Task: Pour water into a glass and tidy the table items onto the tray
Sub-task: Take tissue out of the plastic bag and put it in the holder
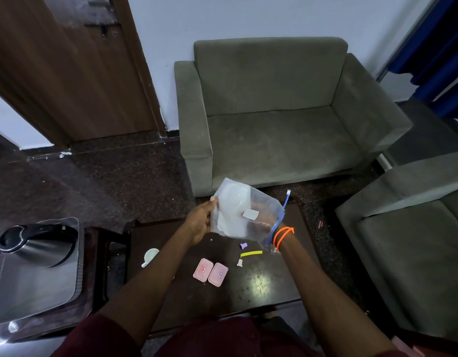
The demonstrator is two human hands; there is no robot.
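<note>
Left hand [201,222] grips zip bag [244,213] at left edge; right hand behind bag, grip unclear; bag's long axis tilts down toward right, zipper end [279,222] rightward.

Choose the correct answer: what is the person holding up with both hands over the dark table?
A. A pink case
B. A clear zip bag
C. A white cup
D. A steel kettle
B: the left hand and right hand grip a clear zip bag above the table.
</note>
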